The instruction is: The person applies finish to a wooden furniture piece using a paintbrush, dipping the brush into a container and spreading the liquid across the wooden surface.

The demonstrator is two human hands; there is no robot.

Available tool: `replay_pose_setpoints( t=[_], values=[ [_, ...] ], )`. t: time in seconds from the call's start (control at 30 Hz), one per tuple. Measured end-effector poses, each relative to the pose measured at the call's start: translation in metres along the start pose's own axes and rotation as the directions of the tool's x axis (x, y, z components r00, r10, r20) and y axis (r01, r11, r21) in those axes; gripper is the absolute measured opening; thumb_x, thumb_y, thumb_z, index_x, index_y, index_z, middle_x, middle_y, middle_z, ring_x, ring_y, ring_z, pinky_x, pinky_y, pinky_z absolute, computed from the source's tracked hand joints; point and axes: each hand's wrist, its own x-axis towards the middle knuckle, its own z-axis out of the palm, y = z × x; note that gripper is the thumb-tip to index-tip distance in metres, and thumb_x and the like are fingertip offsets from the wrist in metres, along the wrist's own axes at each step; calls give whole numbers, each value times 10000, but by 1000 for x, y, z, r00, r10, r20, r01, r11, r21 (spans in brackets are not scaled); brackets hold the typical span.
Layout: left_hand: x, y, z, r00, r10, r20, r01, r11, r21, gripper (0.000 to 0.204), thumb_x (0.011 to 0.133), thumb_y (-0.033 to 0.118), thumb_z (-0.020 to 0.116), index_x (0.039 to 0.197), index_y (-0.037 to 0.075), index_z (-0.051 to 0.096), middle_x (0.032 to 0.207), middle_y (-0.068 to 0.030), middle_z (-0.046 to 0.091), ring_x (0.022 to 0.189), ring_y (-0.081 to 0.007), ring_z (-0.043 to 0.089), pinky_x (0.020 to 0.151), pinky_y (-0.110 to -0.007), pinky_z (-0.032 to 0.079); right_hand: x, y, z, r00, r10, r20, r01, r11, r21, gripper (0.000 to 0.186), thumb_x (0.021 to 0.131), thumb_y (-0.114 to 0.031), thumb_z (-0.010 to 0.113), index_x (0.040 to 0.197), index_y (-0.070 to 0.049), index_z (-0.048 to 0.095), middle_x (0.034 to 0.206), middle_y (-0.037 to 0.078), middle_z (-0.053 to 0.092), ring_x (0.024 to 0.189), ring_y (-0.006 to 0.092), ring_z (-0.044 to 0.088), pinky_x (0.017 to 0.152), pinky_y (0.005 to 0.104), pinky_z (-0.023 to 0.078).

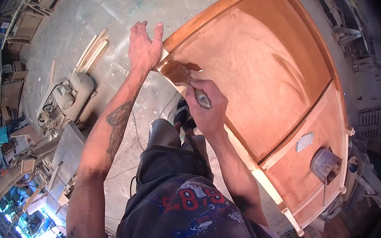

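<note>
My right hand (210, 106) is closed around a paintbrush (203, 99), its handle end showing between thumb and fingers. The bristles are hidden by my hand. Beside it, a wet, dark brown patch (177, 72) covers the near left corner of a large framed wooden panel (251, 69). My left hand (145, 47) lies against that same corner, fingers stretched out past the edge and holding nothing. Fresh brown finish colours the frame's left and far rails, while the panel's middle is paler and the near edge is bare, light wood.
On the panel's right section stand a stained can (326, 164) with a thin stick and a greyish flat pad (304, 141). An air compressor (74, 97) and wood strips (91, 53) are on the floor at left. Scrap wood crowds both sides; a cable (136, 129) runs near my feet.
</note>
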Motion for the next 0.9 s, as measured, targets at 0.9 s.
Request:
replay_pose_setpoints(
  t=[0.9],
  values=[
    [2, 3, 8, 996, 1, -84, 1, 1000, 31, 674, 940, 531, 467, 1316, -26, 526, 1433, -232, 438, 1240, -401, 501, 1010, -454, 434, -19, 2, 7, 988, -142, -54, 137, 987, -84, 127, 795, 45, 682, 896, 20, 609, 921, 119, 661, 766, 196, 614, 691, 282, 493]
  ],
)
